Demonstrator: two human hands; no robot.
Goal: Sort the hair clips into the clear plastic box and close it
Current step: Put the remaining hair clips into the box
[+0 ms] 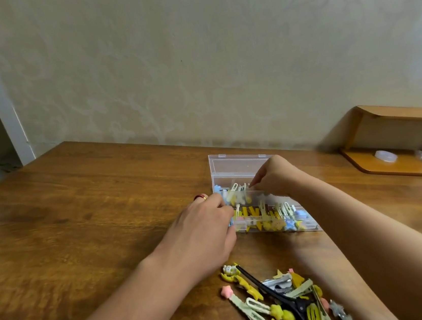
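Loose hair clips nearest, open clear box beyond them, bare surface left of box, left hand curled at its left edge, right hand pinched over its clips, grip contents unclear

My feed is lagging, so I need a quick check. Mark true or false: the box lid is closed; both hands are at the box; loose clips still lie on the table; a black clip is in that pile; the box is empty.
1. The box lid is closed. False: it lies open toward the wall.
2. The left hand and right hand are at the box. True.
3. Loose clips lie on the table. True.
4. A black clip is in that pile. True.
5. The box is empty. False: it holds yellow, white and blue clips.
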